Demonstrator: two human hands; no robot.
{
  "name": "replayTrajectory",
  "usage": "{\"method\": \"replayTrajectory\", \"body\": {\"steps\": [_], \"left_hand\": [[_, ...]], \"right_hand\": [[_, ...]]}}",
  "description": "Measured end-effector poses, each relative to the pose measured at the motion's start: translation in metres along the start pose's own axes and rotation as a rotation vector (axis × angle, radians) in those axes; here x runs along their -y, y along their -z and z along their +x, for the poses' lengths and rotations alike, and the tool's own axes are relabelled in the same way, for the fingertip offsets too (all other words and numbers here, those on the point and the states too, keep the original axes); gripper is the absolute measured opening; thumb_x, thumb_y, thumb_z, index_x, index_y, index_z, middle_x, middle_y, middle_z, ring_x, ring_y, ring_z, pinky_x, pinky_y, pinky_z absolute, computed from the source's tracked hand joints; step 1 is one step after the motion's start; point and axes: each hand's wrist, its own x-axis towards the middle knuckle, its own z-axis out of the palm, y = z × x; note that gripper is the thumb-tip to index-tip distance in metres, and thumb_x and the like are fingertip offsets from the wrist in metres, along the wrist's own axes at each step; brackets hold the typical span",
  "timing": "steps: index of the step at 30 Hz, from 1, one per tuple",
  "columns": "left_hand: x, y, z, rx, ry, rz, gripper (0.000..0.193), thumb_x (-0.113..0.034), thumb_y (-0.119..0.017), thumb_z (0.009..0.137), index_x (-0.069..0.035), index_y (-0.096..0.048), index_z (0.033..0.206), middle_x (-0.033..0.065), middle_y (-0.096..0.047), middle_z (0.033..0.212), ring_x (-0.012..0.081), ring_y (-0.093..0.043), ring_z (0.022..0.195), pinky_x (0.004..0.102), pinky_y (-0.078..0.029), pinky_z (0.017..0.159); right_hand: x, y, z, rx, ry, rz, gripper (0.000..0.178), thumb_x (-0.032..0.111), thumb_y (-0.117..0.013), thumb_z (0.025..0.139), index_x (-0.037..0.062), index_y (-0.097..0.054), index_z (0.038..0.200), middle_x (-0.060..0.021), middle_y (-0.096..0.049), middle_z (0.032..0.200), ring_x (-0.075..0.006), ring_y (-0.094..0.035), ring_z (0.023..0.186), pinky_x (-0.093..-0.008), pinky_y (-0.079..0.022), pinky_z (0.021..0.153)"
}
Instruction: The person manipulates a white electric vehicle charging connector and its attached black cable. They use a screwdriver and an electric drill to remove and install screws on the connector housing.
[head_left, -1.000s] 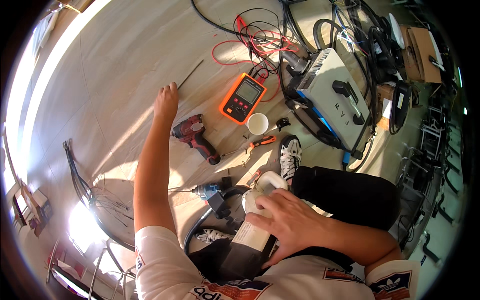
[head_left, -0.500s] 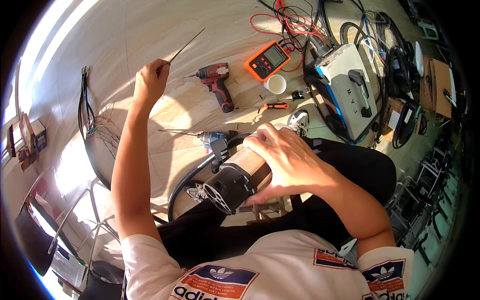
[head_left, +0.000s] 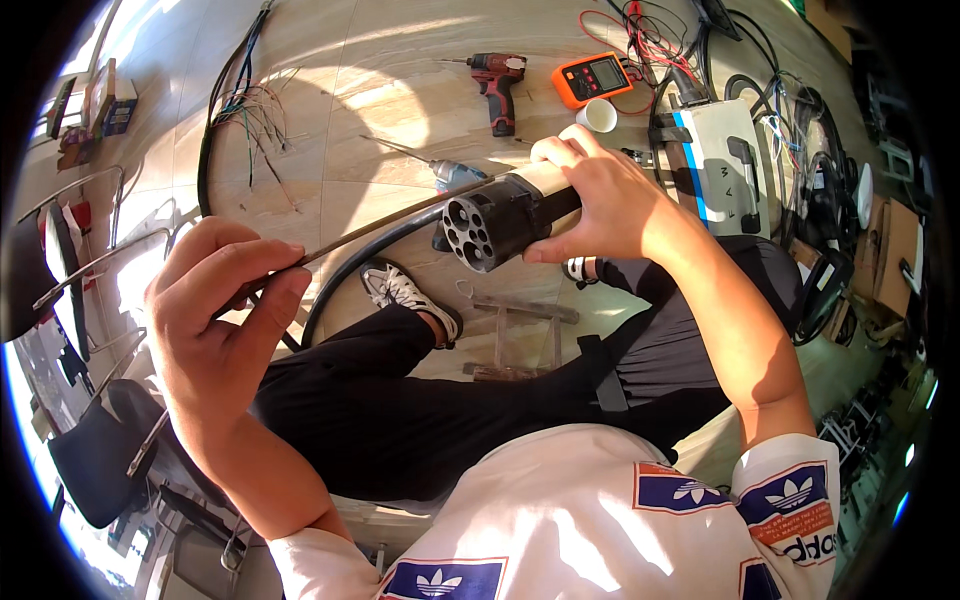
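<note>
My left hand [head_left: 215,310] pinches a long thin metal rod [head_left: 385,219] between thumb and fingers. The rod slants up to the right, and its far end reaches the top edge of a charging plug [head_left: 477,232]; whether it touches cannot be told. My right hand [head_left: 615,200] is wrapped around the plug's beige body from the right. The plug's black round face, with several holes, points toward my lower left. A thick black cable [head_left: 365,255] curves beneath the rod. Behind the plug, a blue power drill [head_left: 455,175] with a long bit lies on the floor.
Farther off lie a red cordless driver [head_left: 495,88], an orange meter [head_left: 590,80] with red and black leads, and a white cup [head_left: 597,116]. A white-and-blue box [head_left: 730,165] stands right. Stripped wires [head_left: 255,110] spread at left. A wooden stool [head_left: 525,308] is below the plug.
My left hand has come down and nearer from the far left, bringing the rod alongside the plug. The plug's holed face has turned more into view, and the head view has shifted.
</note>
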Motion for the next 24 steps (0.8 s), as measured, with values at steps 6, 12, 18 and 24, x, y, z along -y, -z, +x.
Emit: {"method": "replayTrajectory", "body": {"steps": [6,12,18,24], "left_hand": [[-0.003,0.003,-0.007,0.068,-0.09,0.043,0.021,0.006,-0.079,0.072,0.002,-0.072,0.091,0.0085,-0.064,0.08,0.0159,-0.062,0.068,0.0251,-0.046,0.058],[-0.006,-0.008,-0.006,0.112,-0.039,0.048,0.021,0.005,-0.08,0.072,0.003,-0.072,0.091,0.0093,-0.064,0.079,0.0176,-0.061,0.068,0.0263,-0.046,0.058],[-0.007,-0.01,-0.001,0.126,-0.018,0.066,0.019,0.004,-0.079,0.072,0.004,-0.071,0.09,0.0096,-0.063,0.08,0.0174,-0.06,0.068,0.0262,-0.045,0.058],[-0.004,-0.01,-0.001,0.13,-0.019,0.086,0.016,0.003,-0.078,0.076,0.004,-0.071,0.09,0.0099,-0.063,0.081,0.0162,-0.058,0.068,0.0252,-0.042,0.058]], "right_hand": [[0.002,-0.012,-0.009,-0.054,0.023,-0.014,0.104,0.067,-0.085,0.058,-0.0007,-0.053,0.13,-0.0227,-0.056,0.119,-0.0431,-0.064,0.106,-0.0488,-0.053,0.091],[0.005,-0.013,-0.003,-0.051,0.014,-0.013,0.098,0.067,-0.084,0.06,-0.0021,-0.054,0.123,-0.024,-0.056,0.119,-0.0442,-0.064,0.103,-0.05,-0.053,0.089],[0.005,-0.011,0.002,-0.061,0.024,-0.017,0.098,0.068,-0.084,0.06,-0.0029,-0.054,0.122,-0.0245,-0.056,0.118,-0.0437,-0.064,0.104,-0.05,-0.053,0.09],[0.005,-0.01,0.003,-0.085,0.026,-0.051,0.098,0.069,-0.084,0.059,-0.0034,-0.056,0.118,-0.0233,-0.056,0.116,-0.0434,-0.065,0.103,-0.0505,-0.054,0.088]]}}
